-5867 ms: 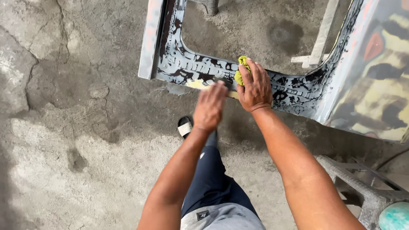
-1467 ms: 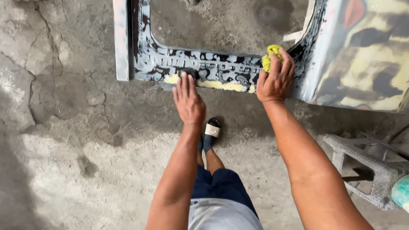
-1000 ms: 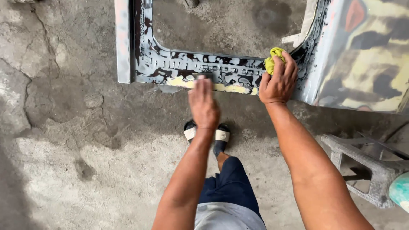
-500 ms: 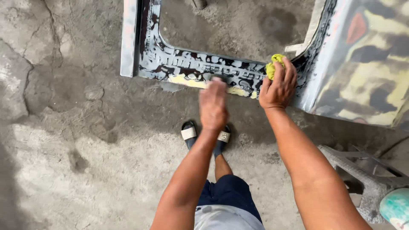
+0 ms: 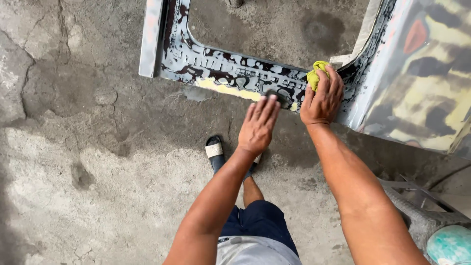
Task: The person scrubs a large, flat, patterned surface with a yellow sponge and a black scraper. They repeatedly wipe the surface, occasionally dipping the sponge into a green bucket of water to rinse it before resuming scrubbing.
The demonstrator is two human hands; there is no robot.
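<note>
light: soft, even daylight | shadows: faint, diffuse | glare: none | blur: slight on left hand

This was a workshop where car bodies got fixed. A big metal car panel stood on a rough, cracked concrete floor. The panel was patchy with grey, black and yellow filler. Near the panel's right end sat a grey plastic stool and a teal tub.
</note>
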